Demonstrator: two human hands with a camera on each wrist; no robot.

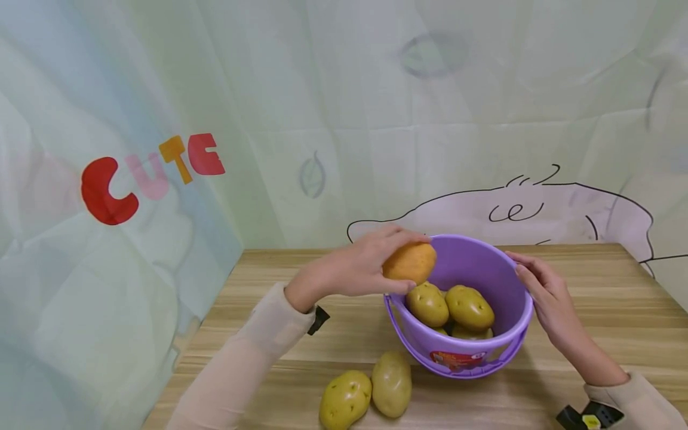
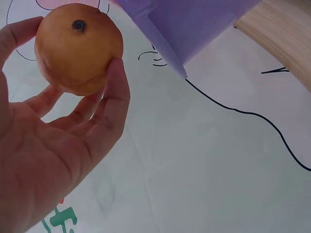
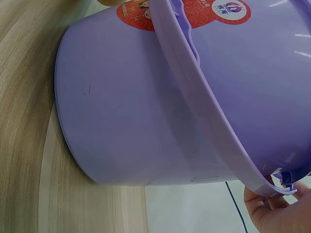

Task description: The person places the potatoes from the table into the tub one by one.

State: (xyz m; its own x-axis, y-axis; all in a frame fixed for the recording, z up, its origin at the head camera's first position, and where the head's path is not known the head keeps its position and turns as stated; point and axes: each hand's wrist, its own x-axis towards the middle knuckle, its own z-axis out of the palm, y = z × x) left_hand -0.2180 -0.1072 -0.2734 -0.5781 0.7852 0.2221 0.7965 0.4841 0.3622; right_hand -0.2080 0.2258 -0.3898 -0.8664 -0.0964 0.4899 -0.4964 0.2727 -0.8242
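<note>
In the head view my left hand (image 1: 371,263) holds an orange-yellow mango (image 1: 412,263) over the left part of a purple bucket's rim. The left wrist view shows fingers and thumb curled round the mango (image 2: 80,51), its dark stem end facing the camera. My right hand (image 1: 548,292) grips the right side of the bucket (image 1: 457,352) at the rim. Up close in the right wrist view, that hand (image 3: 284,211) pinches the rim beside the handle joint. Several potatoes (image 1: 469,307) lie inside the bucket, the lower ones partly hidden.
Two more potatoes, a yellow one (image 1: 346,399) and a paler one (image 1: 392,384), lie side by side on the wooden table (image 1: 258,340), in front of the bucket to its left. A printed cloth backdrop (image 1: 322,119) hangs behind and at the left.
</note>
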